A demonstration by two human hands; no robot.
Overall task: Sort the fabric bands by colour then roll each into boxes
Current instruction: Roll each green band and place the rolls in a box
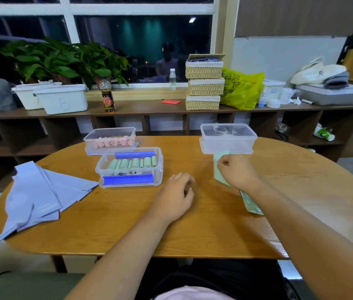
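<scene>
Three clear boxes stand on the desk: the back-left box holds pink rolls, the blue-clipped box roughly eight green rolls, and the right box is lidded. Several lilac bands lie flat at the left. The right hand has its grip clenched on one green band just before the right box. The left hand rests on the desk, its grip released, fingers loosely curled.

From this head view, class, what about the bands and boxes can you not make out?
Head view only:
- Green band: middle hidden under the right hand and forearm.
- Right clear box: contents unclear through glare.
- Lilac bands: overlapping, so uncountable.
- Pink rolls: too small to count.
</scene>
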